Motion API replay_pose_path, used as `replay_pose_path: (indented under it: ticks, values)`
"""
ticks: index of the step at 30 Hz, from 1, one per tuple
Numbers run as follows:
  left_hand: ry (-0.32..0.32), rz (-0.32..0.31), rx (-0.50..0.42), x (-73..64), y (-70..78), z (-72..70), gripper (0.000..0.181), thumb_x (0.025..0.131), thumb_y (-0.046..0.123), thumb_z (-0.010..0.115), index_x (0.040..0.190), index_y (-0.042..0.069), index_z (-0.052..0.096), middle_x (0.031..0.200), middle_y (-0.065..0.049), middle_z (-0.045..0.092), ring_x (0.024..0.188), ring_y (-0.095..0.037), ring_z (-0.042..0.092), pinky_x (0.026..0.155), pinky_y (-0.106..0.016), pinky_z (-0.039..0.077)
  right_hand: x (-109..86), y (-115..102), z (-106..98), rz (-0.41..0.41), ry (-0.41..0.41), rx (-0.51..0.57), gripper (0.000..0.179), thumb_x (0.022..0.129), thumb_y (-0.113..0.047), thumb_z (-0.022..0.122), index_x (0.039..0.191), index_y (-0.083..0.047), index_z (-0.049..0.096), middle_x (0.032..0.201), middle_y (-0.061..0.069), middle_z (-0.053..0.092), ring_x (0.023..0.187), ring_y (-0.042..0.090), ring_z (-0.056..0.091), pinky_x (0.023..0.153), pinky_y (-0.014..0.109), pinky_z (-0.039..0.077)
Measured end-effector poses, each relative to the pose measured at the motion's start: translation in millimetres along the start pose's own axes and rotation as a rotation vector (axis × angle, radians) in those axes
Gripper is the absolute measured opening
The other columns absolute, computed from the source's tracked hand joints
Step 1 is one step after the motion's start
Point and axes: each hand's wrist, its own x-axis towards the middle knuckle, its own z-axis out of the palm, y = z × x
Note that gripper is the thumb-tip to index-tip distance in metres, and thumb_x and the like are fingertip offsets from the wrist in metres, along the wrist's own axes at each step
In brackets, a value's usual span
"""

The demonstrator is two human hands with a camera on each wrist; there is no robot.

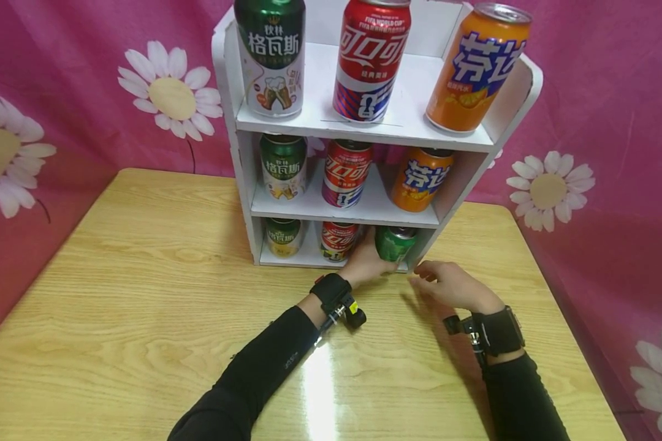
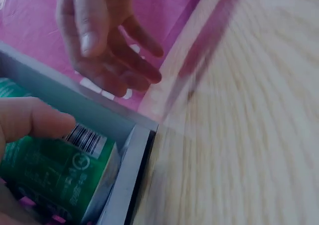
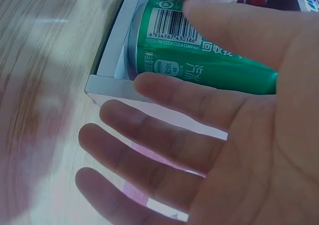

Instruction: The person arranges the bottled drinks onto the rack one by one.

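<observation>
A green can (image 1: 393,245) stands on the bottom tier of a white shelf (image 1: 336,263), at its right end. My left hand (image 1: 365,263) grips it from the left and front. In the left wrist view, the thumb (image 2: 40,117) lies across the green can (image 2: 55,170) beside its barcode. My right hand (image 1: 456,286) hangs just outside the shelf's lower right corner, holding nothing. Its fingers (image 3: 164,135) spread loosely next to the side panel in the right wrist view. A red cola can (image 1: 338,241) stands left of the left hand.
Green-and-white kvass cans (image 1: 283,237) fill the left column. Red cans (image 1: 347,174) stand in the middle, and orange soda cans (image 1: 422,179) occupy the right of the upper two tiers. The shelf stands on a wooden table (image 1: 143,294) before a pink flowered cloth (image 1: 585,110).
</observation>
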Motion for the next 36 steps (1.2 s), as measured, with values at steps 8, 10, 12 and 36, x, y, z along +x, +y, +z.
replay_pose_path:
  ticks: [8, 10, 12, 36]
  values:
    - [-0.061, -0.006, 0.0, 0.5, -1.3, -3.7, 0.089, 0.07, 0.007, 0.08, 0.143, 0.006, 0.03, 0.131, -0.012, 0.049, 0.115, -0.024, 0.05, 0.101, -0.032, 0.037, 0.2, 0, -1, 0.002, 0.0, 0.002, 0.043, 0.096, -0.036, 0.054, 0.119, 0.0, 0.06, 0.106, 0.011, 0.064, 0.097, 0.027, 0.059, 0.082, 0.046, 0.05]
    - [-0.065, 0.001, 0.026, 0.7, -2.1, -4.2, 0.088, 0.071, 0.01, 0.08, 0.143, 0.006, 0.03, 0.131, -0.011, 0.049, 0.116, -0.024, 0.049, 0.101, -0.032, 0.037, 0.6, 1, -1, 0.001, 0.001, 0.006, 0.042, 0.096, -0.035, 0.055, 0.118, 0.0, 0.061, 0.105, 0.011, 0.064, 0.096, 0.026, 0.059, 0.082, 0.046, 0.05]
    - [-0.065, 0.006, 0.059, 1.1, -2.5, -4.6, 0.087, 0.072, 0.013, 0.08, 0.143, 0.006, 0.03, 0.132, -0.011, 0.048, 0.117, -0.023, 0.048, 0.103, -0.032, 0.035, 0.9, 1, -1, 0.004, 0.001, 0.009, 0.041, 0.096, -0.035, 0.055, 0.118, -0.001, 0.061, 0.104, 0.01, 0.064, 0.096, 0.026, 0.059, 0.081, 0.046, 0.05]
    - [0.078, 0.012, 0.209, -0.4, 3.8, 4.4, 0.104, 0.067, 0.033, 0.086, 0.147, 0.011, 0.023, 0.138, -0.009, 0.043, 0.124, -0.022, 0.043, 0.104, -0.033, 0.034, 1.1, 3, 1, 0.01, -0.004, 0.016, 0.044, 0.096, -0.04, 0.053, 0.117, -0.002, 0.061, 0.105, 0.01, 0.064, 0.097, 0.027, 0.059, 0.081, 0.045, 0.05]
